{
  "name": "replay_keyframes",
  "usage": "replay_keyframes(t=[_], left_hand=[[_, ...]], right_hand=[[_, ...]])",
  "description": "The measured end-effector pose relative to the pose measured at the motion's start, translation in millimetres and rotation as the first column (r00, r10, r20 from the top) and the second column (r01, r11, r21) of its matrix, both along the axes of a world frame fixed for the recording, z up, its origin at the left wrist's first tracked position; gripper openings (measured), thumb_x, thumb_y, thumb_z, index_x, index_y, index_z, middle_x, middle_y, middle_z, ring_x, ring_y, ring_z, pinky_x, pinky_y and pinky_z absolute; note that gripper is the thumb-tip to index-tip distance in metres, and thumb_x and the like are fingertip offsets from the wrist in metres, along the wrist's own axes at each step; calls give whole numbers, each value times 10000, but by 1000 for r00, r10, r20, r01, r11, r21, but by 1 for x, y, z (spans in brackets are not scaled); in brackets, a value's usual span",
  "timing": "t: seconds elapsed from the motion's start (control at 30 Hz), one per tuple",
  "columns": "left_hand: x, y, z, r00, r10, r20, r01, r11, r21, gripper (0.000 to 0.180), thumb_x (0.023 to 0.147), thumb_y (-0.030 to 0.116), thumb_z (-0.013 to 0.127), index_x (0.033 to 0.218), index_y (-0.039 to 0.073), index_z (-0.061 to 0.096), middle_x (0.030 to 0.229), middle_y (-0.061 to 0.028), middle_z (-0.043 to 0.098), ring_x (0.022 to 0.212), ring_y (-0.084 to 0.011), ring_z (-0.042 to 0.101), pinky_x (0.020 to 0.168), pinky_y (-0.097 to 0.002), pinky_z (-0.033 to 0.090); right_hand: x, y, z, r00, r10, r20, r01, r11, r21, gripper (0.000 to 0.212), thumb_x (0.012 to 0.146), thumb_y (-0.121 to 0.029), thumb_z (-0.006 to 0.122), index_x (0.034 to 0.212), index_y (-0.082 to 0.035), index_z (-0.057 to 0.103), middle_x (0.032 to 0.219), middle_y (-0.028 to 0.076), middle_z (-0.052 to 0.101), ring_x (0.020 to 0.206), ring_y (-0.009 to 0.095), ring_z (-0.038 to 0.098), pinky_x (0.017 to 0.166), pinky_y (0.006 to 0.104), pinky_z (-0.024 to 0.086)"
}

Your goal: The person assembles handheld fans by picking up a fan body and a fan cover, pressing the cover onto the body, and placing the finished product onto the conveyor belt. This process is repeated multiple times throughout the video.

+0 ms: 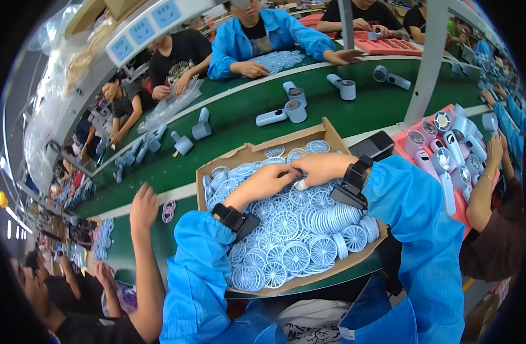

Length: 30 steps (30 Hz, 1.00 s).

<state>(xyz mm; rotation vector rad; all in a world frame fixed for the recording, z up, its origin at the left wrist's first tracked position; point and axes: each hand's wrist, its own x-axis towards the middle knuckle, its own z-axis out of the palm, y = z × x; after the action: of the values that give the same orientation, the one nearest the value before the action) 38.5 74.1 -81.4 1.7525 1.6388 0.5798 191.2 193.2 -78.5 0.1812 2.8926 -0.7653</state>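
A shallow cardboard box (248,150) in front of me is heaped with round, light blue, spoked fan grilles (295,256). Over its far half my left hand (267,182) and my right hand (325,168) meet, fingertips pressed together. Both are closed in a pinch. Something small and dark shows between the fingertips, but what it is I cannot make out. A white covering sits on one fingertip. Below my right wrist, a row of stacked grilles (337,218) lies on its side among the loose ones.
Beyond the box runs a green conveyor belt (240,109) carrying light blue handheld fans (295,111). A red tray (453,198) of pink and blue fans stands at right, behind a black box (373,145). Pink rings (169,211) lie left. Co-workers sit across and on both sides.
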Motion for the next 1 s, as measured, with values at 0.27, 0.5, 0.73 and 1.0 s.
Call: replay_keyframes(t=[0.27,0.5,0.73,1.0], left_hand=[[7,-8,-6,998,-51,-33,53,997,61,261,884,169,513,1107,73,610,973,-104,648,874,-214,608,795,-312,462],[12,-7,-5,999,-34,-1,34,998,62,272,861,167,507,1095,88,622,954,-117,654,857,-251,623,771,-344,475],[5,-5,-4,999,-53,-6,53,996,67,273,846,153,518,1089,85,622,948,-125,652,848,-258,623,770,-346,476],[11,-7,-2,999,-49,3,48,995,91,266,858,165,516,1087,80,622,952,-125,650,860,-250,621,778,-342,473]], right_hand=[[4,-5,5,995,-54,87,57,998,-30,374,792,-400,635,951,-76,539,896,145,605,862,304,592,713,409,456],[8,-3,5,994,-55,98,59,997,-40,394,798,-416,632,946,-64,533,891,139,607,856,304,594,713,407,455],[1,0,4,996,-46,80,50,998,-43,394,803,-416,625,954,-64,534,889,135,606,856,305,594,719,401,455],[3,-2,11,992,-73,107,77,996,-35,382,807,-414,619,957,-74,535,888,136,606,853,299,593,723,398,455]])
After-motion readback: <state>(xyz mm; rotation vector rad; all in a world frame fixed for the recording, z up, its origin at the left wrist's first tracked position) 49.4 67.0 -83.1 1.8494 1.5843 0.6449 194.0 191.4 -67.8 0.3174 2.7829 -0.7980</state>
